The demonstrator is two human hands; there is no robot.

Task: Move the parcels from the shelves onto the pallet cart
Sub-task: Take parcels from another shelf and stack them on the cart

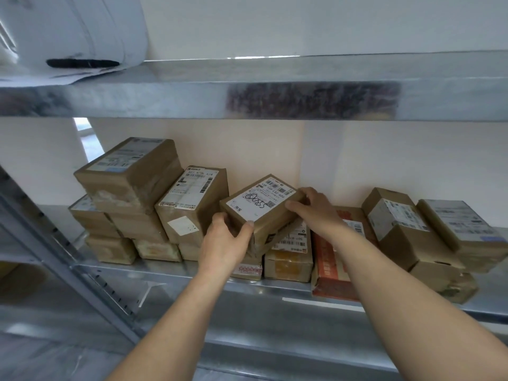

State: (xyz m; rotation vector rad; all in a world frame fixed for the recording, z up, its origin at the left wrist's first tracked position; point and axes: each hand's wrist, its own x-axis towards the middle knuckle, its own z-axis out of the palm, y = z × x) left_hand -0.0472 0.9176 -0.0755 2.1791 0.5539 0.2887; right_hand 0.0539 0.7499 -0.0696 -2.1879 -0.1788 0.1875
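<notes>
Metal shelf [170,295] carries stacked brown parcels [111,250] and a red box [327,270].

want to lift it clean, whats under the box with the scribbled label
Below the scribbled box lies a taped brown parcel, on a yellowish box. The left hand covers that stack's left end.

One wide-angle view from the person's head, facing forward and slightly down into a shelf [247,306], close, within arm's reach.
</notes>
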